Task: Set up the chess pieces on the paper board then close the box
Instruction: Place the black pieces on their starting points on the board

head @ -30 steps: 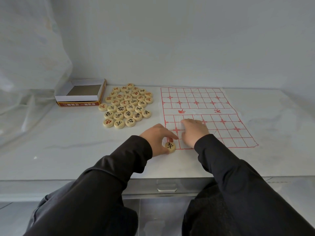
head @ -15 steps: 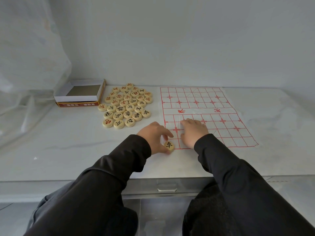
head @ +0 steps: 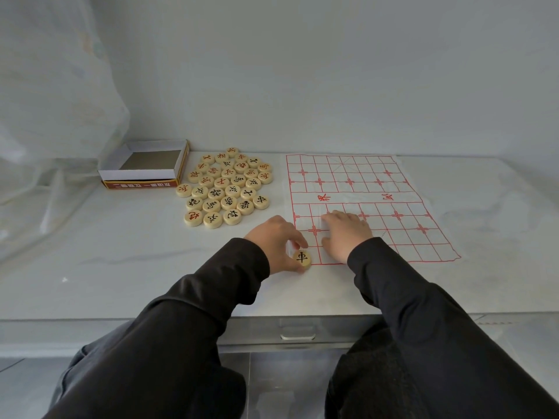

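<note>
A paper board [head: 375, 189] with a red grid lies flat on the white tabletop. My left hand [head: 276, 241] pinches a round wooden piece with a black character [head: 301, 258], which sits on the board's near-left corner. My right hand [head: 344, 234] presses palm-down on the near-left part of the paper, fingers spread, holding nothing. Several more wooden pieces [head: 225, 189], marked in black or red, lie face up in a cluster left of the board. An open cardboard box [head: 145, 167] with a red front edge stands behind them at the left.
A translucent plastic sheet [head: 51, 140] hangs and drapes over the table's left side. A white wall closes the back. The table's front edge has a drawer handle [head: 298, 335] just below my arms.
My left hand has nudged the black-marked piece slightly on the board's near-left corner. My right hand has stayed flat on the paper.
</note>
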`<state>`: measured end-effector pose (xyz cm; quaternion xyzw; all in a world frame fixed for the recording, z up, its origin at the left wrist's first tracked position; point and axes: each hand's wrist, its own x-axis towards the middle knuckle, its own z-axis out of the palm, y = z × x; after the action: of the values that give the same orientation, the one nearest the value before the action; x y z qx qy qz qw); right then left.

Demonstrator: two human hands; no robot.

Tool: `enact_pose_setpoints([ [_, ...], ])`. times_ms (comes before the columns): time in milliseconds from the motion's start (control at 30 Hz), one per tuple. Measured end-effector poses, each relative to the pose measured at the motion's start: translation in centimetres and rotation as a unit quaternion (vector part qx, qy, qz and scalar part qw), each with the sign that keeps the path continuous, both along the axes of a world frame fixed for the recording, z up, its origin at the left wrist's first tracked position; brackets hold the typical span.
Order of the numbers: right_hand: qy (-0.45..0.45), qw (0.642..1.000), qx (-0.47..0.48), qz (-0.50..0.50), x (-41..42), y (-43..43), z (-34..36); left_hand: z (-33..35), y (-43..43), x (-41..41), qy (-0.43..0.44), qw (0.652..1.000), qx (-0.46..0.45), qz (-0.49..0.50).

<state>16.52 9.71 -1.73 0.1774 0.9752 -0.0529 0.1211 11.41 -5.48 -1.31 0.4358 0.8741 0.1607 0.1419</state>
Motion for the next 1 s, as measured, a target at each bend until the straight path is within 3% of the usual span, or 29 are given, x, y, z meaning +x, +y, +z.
enact_pose_setpoints([
  [233,0.053,0.998,-0.014,0.008,-0.1,-0.3,0.4,0.5,-1.4,-1.3,0.039,0.997,0.055,0.041],
  [533,0.174,0.981,-0.085,0.021,-3.1,-1.2,0.8,0.1,-2.3,-4.8,0.079,0.974,0.131,0.166],
  [767,0.171,0.977,-0.112,0.066,-5.6,-2.0,0.8,0.5,-5.6,-8.7,0.086,0.964,0.056,0.246],
  [900,0.157,0.973,-0.130,0.112,-7.1,-3.2,0.9,1.4,-7.4,-9.9,0.075,0.941,0.058,0.325],
  [1000,0.154,0.966,-0.144,0.149,-7.7,-4.3,0.9,1.8,-8.7,-10.7,0.041,0.932,-0.008,0.361],
])
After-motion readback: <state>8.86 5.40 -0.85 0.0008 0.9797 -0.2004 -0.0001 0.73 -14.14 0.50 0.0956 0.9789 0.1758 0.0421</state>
